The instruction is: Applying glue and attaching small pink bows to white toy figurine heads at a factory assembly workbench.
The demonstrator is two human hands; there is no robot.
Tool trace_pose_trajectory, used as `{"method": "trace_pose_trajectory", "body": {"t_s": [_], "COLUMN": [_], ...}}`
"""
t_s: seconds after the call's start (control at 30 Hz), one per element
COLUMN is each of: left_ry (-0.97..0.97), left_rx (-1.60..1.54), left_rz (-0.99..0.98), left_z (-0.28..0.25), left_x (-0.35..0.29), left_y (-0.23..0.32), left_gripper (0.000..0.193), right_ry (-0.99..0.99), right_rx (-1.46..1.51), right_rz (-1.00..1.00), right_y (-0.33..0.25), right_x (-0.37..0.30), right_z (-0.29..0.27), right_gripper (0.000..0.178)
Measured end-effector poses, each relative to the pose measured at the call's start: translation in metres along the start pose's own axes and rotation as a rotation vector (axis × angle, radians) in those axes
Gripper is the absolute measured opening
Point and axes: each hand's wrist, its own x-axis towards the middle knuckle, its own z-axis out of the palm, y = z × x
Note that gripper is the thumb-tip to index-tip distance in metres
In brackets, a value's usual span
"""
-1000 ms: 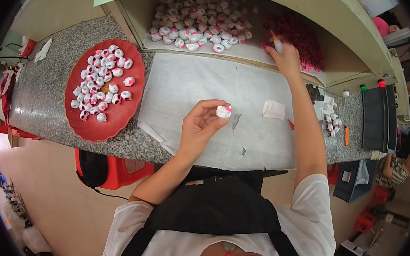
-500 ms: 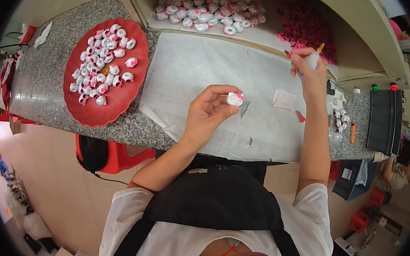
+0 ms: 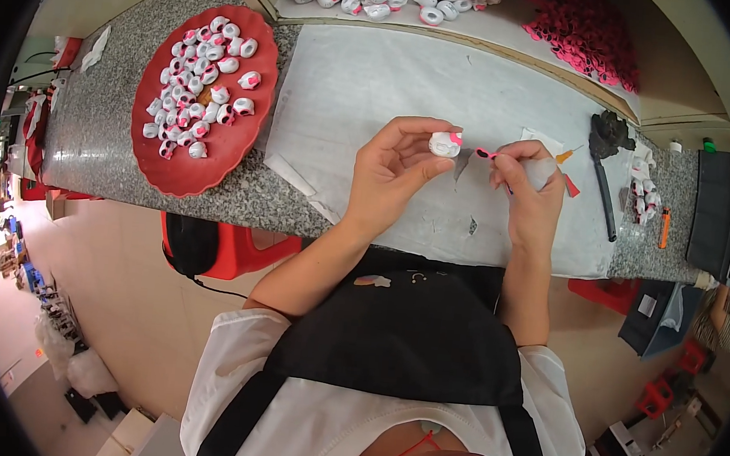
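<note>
Pinching white piece (image 3: 444, 143) in left hand (image 3: 395, 170), raised for access | right hand (image 3: 527, 185) nips pink bit (image 3: 484, 153) beside it (fingers closed) | red plate (image 3: 182, 181) within reach on tabletop (image 3: 99, 121)

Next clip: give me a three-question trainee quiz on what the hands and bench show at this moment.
1. True or false: the left hand pinches a small white piece between its fingertips.
2. Where does the red plate sit?
A. to the person's left on the granite bench
B. on the right by the black tool
C. on the person's lap
3. Fill in: the right hand holds a tiny ____-coloured part near the white piece.

Key: 1 true; 2 A; 3 pink
</note>
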Motion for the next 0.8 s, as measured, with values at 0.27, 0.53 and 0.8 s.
{"method": "trace_pose_trajectory", "body": {"t_s": [0.27, 0.53, 0.8], "left_ry": [-0.027, -0.066, -0.111], "left_rx": [0.349, 0.397, -0.115], "left_rz": [0.183, 0.253, -0.044], "left_z": [0.002, 0.003, 0.0], "left_x": [-0.002, -0.002, -0.003], "left_y": [-0.003, -0.003, 0.003], "left_gripper": [0.027, 0.025, 0.023], "right_ry": [-0.151, -0.119, -0.101], "right_rx": [0.185, 0.13, 0.158], "right_rz": [0.124, 0.089, -0.129], "right_y": [-0.005, -0.001, -0.002], "right_x": [-0.006, -0.005, -0.01], "right_z": [0.015, 0.013, 0.019], "right_gripper": [0.014, 0.014, 0.018]}}
